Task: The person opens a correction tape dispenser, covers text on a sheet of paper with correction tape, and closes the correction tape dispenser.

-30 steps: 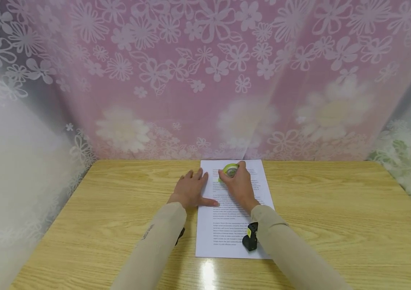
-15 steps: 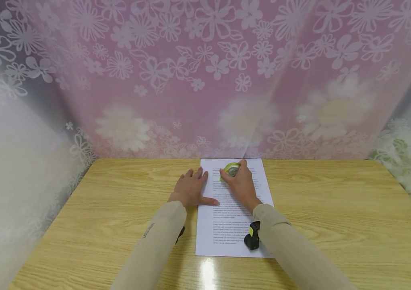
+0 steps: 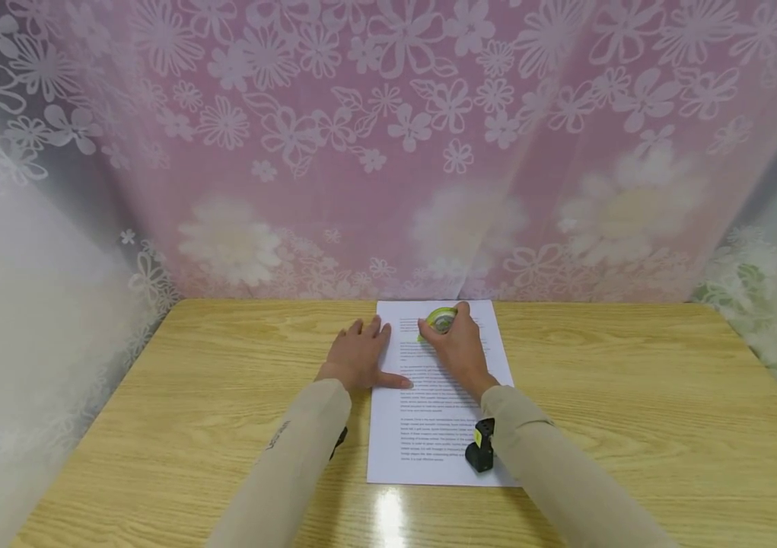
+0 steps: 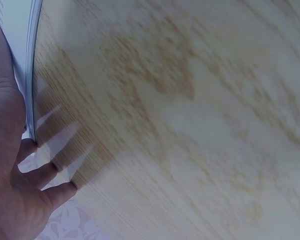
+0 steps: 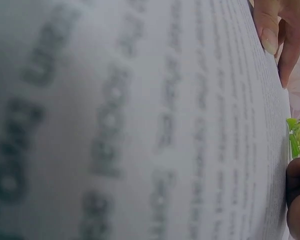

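A stack of printed paper (image 3: 388,457) lies on the table, its pages' edges visible in the left wrist view. My left hand (image 3: 358,355) rests spread at the stack's left edge, the thumb reaching over the text. In the left wrist view, several fingertips (image 4: 65,192) of it stand beside the paper. With thumb and fingers, my right hand (image 3: 463,352) pinches a round, green, see-through correction tape (image 3: 438,316), whose tip is down at the upper lines of text. The right wrist view shows the green tip (image 5: 291,132) near the paper; the exact contact is hidden.
The wooden table (image 3: 258,335) extends to both sides of the paper. Behind it hangs a pink curtain (image 3: 361,190) with white flowers, and pale curtains close off both sides. A black wrist camera (image 3: 480,445) on my right wrist hangs over the page.
My right hand has slid slightly to the right across the page with the correction tape. The left hand stays in place on the paper.
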Demonstrator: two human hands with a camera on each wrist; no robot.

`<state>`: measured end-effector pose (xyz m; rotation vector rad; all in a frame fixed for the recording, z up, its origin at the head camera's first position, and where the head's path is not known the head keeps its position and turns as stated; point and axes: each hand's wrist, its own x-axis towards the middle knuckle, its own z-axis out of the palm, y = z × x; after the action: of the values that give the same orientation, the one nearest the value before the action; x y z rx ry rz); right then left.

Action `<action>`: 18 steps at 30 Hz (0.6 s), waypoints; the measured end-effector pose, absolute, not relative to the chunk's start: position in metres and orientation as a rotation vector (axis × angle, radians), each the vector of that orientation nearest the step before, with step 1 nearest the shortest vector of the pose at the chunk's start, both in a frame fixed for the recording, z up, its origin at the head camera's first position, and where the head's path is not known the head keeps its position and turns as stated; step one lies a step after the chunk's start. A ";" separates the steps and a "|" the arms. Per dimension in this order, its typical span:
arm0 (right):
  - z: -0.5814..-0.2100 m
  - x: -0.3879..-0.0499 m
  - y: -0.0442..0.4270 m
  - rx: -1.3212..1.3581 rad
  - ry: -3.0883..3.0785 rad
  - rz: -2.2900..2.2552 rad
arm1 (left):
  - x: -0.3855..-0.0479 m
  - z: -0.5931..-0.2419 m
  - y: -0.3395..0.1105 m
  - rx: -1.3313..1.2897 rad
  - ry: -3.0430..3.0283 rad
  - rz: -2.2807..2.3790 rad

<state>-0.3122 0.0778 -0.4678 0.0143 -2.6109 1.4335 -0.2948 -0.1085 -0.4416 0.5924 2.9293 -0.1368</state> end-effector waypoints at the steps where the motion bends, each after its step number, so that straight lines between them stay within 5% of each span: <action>1: -0.468 -0.312 0.078 0.015 -2.612 1.436 | -0.295 -0.441 -0.108 0.593 2.930 -0.133; 18: -0.470 -0.313 0.086 0.030 -2.627 1.399 | -0.295 -0.442 -0.108 0.585 2.929 -0.125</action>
<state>-0.3131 0.0862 -0.4705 0.0304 -2.6273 1.3989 -0.2948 -0.1083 -0.4419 0.5854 2.9287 -0.1246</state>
